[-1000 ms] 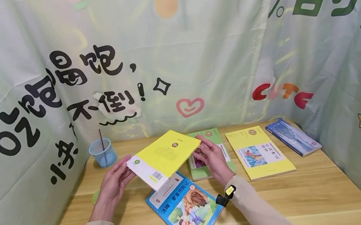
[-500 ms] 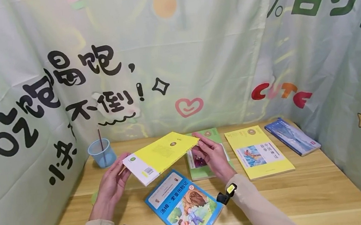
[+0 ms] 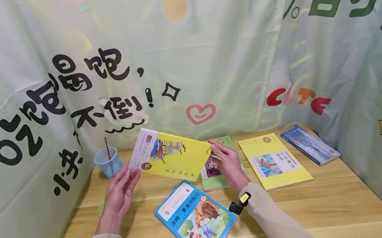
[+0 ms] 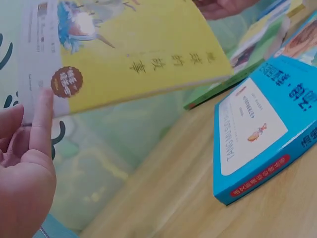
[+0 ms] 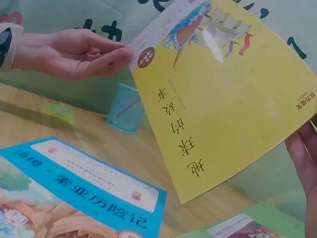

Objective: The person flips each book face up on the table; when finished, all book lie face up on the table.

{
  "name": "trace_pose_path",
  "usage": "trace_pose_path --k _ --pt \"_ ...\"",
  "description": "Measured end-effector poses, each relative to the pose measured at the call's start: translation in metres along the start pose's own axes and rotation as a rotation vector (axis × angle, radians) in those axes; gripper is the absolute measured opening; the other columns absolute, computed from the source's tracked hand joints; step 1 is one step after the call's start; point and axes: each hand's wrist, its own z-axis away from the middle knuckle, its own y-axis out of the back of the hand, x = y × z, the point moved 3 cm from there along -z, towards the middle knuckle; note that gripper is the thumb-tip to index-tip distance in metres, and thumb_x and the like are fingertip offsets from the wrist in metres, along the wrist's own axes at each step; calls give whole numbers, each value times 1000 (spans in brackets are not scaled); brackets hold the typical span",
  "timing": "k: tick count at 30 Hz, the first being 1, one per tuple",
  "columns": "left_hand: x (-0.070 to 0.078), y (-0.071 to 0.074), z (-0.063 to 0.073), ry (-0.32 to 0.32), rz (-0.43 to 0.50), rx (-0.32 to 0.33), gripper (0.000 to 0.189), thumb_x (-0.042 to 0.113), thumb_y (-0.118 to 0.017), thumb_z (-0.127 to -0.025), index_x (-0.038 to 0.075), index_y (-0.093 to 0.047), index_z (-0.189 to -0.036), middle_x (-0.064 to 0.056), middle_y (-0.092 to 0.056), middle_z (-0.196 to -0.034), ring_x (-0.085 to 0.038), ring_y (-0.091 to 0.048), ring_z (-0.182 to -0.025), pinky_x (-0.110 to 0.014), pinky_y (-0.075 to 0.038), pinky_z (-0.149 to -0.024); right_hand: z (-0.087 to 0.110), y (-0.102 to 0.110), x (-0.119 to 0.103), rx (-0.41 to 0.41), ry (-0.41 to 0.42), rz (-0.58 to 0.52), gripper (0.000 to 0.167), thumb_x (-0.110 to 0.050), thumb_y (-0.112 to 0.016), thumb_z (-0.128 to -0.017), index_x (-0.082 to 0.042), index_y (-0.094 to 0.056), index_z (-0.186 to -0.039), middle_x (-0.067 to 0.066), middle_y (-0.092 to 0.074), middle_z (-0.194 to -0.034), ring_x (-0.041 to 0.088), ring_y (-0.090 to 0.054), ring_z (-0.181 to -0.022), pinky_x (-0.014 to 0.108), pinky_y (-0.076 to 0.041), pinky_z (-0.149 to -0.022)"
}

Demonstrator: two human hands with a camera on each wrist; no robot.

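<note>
A yellow book (image 3: 177, 153) with a sailing ship on its cover is held tilted in the air above the table. My left hand (image 3: 119, 192) pinches its pale end at the lower corner; in the left wrist view a finger (image 4: 42, 126) lies against the cover there. My right hand (image 3: 229, 166) grips the opposite end by a corner, partly cut off in the right wrist view. Below the held book, a blue book (image 3: 197, 220) lies face up on the table. A green book (image 3: 226, 180) lies behind my right hand, partly hidden by it.
Another yellow book (image 3: 277, 168) and a dark blue book (image 3: 310, 145) lie at the back right of the wooden table (image 3: 319, 210). A light blue cup (image 3: 109, 164) with a thin stick stands at the back left. Printed cloth (image 3: 231, 69) encloses the table's back and sides.
The held yellow book has turned over between both hands: its back cover with the barcode faced up before, and now its ship cover shows. The books on the table have not moved.
</note>
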Motion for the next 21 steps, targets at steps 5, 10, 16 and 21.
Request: trace_pose_path --k 5,10,16,21 --pt "0 -3 -1 -55 -142 9 52 22 -59 -113 15 -47 -164 8 -72 -135 -7 -66 -113 -18 -58 -99 0 3 -2 26 -10 14 45 -22 -68 -109 -7 -64 -151 3 -77 -136 12 -79 -107 29 -67 -89" --pt "-4 -4 -1 -71 -171 2 48 20 -56 -115 10 -50 -161 9 -79 -129 -9 -73 -120 -24 -60 -105 0 6 3 50 -33 16 45 -19 -68 -109 -5 -63 -151 6 -73 -144 8 -78 -101 24 -66 -83" --pt "-9 -3 -2 -15 -158 58 48 17 -56 -115 8 -51 -161 3 -83 -117 -13 -79 -109 -28 -63 -99 1 7 8 62 -54 45 40 -16 -68 -109 -3 -66 -148 3 -78 -135 9 -78 -93 23 -65 -81" --pt "-9 -3 -3 0 -183 108 42 16 -55 -115 10 -54 -157 4 -82 -115 -12 -79 -109 -28 -63 -100 1 7 10 3 -89 115 44 -16 -63 -112 -11 -60 -156 1 -73 -126 9 -75 -98 25 -64 -88"
